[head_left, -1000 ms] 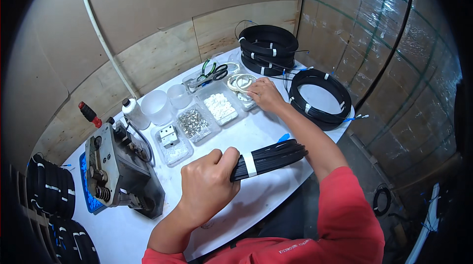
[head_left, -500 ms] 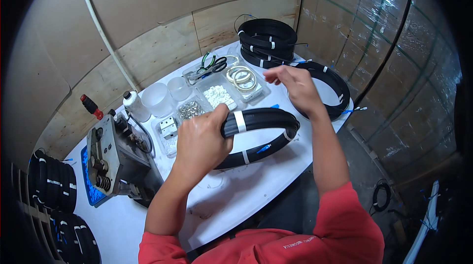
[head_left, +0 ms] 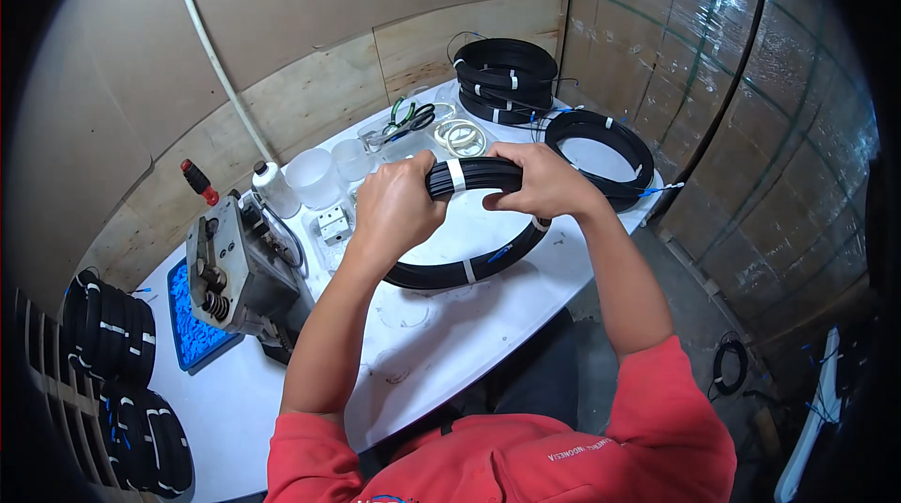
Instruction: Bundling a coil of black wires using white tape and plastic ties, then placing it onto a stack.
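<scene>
A coil of black cable (head_left: 427, 275), bound with white tape bands, is held up at a tilt over the white table. Its raised far side passes between my two hands. My left hand (head_left: 399, 203) is closed around it just left of a white band (head_left: 457, 175). My right hand (head_left: 544, 181) grips it on the other side of that band, thumb below and fingers over the top. A blue connector (head_left: 502, 252) shows inside the coil's lower near part. The palm sides of both hands are hidden.
Behind the coil stand clear tubs (head_left: 310, 176), scissors (head_left: 413, 121) and cream rings (head_left: 460, 138). More black coils are stacked at the back (head_left: 507, 81), lie at right (head_left: 601, 151) and stand at left (head_left: 113, 329). A metal press (head_left: 249, 268) sits beside a tray of blue pieces (head_left: 194, 329).
My right hand has come down and left from above the table and taken hold of the coil. The coil and my left hand have risen slightly in view.
</scene>
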`<state>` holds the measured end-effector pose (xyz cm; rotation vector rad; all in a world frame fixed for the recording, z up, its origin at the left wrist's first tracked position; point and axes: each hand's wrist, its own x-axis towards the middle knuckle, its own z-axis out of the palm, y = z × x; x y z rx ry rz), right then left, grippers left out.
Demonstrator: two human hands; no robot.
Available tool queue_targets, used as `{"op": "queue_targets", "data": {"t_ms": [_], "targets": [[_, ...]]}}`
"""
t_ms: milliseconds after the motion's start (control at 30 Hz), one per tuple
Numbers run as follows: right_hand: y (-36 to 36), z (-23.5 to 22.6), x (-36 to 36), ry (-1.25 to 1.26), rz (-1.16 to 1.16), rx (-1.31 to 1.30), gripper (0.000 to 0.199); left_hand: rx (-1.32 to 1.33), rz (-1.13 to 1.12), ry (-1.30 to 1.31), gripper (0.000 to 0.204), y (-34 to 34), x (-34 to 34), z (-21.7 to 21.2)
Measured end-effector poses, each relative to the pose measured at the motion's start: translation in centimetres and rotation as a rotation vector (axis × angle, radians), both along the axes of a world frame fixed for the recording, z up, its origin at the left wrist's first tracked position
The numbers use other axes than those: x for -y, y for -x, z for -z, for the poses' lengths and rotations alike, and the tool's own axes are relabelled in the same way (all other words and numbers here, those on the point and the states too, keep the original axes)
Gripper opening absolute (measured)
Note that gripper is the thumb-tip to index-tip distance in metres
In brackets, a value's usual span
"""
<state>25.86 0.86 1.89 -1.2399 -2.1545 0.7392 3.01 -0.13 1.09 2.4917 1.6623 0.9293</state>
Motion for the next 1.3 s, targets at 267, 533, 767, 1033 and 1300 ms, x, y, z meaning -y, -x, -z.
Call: {"op": "queue_targets", "data": {"t_ms": [267,533,767,1033,1300], "targets": [[0.5,0.0,-0.5,-0.047,-0.045,0.039,0.040,-0.002,-0.033,0.027,0.016,0.6,-0.6,0.2],[2.5,-1.1,0.3,-0.359,-0.072,0.099,0.036,-0.007,-0.022,-0.001,0.018,-0.5,-0.5,0.0],[2.8,-0.5,-0.3,-0.286,-0.017,0.190,0.028,-0.052,0.005,0.016,0.018,-1.1,-0.7,-0.1],[3.3,-1.0,0.8,-0.349,0.100,0.272,0.027,-0.069,0.014,0.016,0.019,-1.4,-1.3,-0.1],[2.7,-0.5,-0.2,-0.303,0.036,0.171,0.028,-0.077,0.026,-0.011,0.019,-1.4,-1.4,-0.2]]}}
